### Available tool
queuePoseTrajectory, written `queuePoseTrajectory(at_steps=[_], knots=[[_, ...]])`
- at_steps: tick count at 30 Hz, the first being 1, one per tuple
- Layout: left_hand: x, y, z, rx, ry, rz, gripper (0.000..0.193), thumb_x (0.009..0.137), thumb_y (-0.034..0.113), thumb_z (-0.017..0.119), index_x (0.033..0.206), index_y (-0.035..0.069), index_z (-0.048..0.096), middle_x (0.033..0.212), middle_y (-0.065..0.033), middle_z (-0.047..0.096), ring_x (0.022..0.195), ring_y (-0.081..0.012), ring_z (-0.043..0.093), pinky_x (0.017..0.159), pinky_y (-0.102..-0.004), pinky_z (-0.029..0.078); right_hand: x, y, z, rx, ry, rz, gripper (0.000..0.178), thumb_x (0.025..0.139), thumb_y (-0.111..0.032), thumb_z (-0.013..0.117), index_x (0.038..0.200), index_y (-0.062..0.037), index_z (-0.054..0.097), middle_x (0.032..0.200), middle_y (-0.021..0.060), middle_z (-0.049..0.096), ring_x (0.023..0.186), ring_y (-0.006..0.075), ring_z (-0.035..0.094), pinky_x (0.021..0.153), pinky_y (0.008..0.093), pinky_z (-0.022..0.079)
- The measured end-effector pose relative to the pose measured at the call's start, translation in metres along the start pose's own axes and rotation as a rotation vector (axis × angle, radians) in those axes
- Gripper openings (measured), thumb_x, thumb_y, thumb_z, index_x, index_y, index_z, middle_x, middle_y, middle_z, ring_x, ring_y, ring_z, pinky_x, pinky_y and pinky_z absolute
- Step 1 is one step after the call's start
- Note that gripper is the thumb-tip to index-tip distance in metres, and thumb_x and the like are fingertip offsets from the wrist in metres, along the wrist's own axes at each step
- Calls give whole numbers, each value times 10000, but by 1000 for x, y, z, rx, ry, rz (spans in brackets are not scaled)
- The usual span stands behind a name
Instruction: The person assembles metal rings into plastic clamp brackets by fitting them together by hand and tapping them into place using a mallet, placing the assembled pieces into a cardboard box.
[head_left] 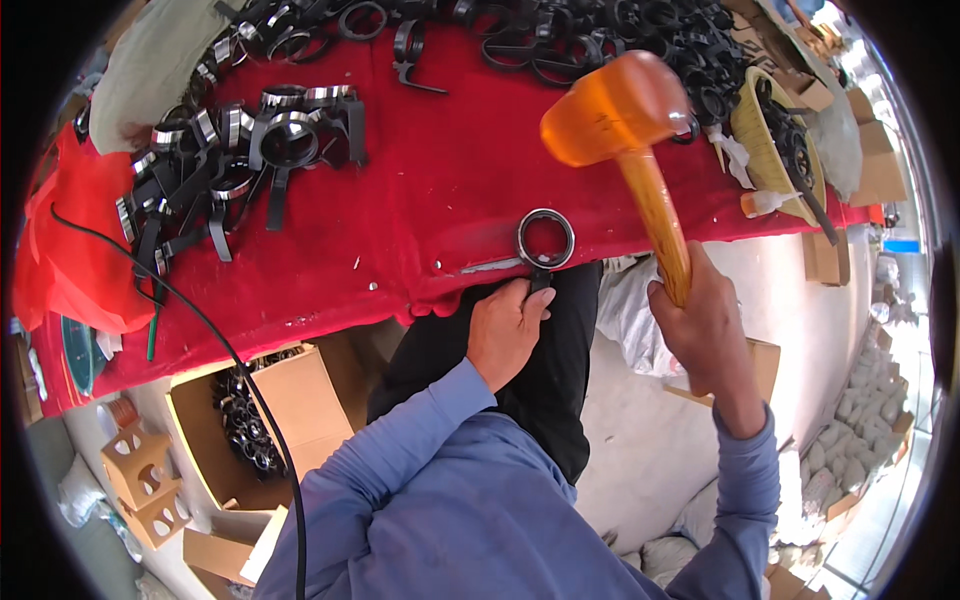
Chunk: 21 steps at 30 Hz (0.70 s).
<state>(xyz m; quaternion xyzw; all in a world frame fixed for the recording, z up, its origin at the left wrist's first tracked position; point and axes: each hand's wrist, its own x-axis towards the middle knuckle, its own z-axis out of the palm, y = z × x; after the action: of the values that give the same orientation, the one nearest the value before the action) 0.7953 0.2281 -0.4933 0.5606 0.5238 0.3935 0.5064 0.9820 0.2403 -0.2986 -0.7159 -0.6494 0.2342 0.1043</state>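
Note:
My right hand [705, 315] grips the wooden handle of an orange mallet [620, 105], whose translucent head is raised above the red-covered table [420, 190]. My left hand [510, 325] holds the short black tab of a black ring part with a metal insert [545, 240], which lies flat at the table's near edge, below and left of the mallet head. Both arms wear blue sleeves.
Piles of similar black ring parts [230, 160] cover the table's left and far side. A yellow basket [775, 140] with more parts stands at the right. An open cardboard box [255, 415] holding parts sits on the floor at the left; a black cable [200, 320] crosses it.

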Motion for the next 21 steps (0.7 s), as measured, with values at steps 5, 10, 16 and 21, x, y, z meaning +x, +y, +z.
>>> queuePoseTrajectory(at_steps=[5, 10, 16, 21], knots=[[-1, 3, 7, -38, -18, -13, 339, 1059, 262, 660, 865, -9, 602, 797, -197, 711, 757, -332, 763, 652, -450, 551, -3, 30, 33, -164, -63, -176, 205, 919, -38, 667, 1050, 39, 529, 745, 328, 633, 794, 549, 656, 700, 598, 509], [-2, 0, 1, 5, -15, -26, 328, 1076, 257, 646, 917, -30, 636, 826, -174, 743, 802, -262, 804, 655, -368, 584, 8, -17, -5, -40, 115, -126, 222, 931, -77, 703, 1043, 20, 537, 759, 304, 633, 742, 524, 643, 654, 534, 497], [0, 6, 9, -36, -3, -3, 345, 1053, 263, 658, 844, -5, 599, 791, -184, 716, 742, -363, 724, 668, -478, 540, -13, 40, 32, -117, 150, -152, 235, 926, -67, 683, 1103, 21, 555, 754, 321, 633, 750, 539, 660, 649, 562, 516], [0, -3, 5, 13, 19, 24, 348, 1045, 281, 669, 855, -4, 607, 801, -194, 701, 762, -413, 693, 679, -500, 526, -1, 16, 13, -131, 53, -99, 209, 909, -68, 711, 1030, 12, 562, 792, 318, 652, 797, 540, 659, 677, 571, 502]])
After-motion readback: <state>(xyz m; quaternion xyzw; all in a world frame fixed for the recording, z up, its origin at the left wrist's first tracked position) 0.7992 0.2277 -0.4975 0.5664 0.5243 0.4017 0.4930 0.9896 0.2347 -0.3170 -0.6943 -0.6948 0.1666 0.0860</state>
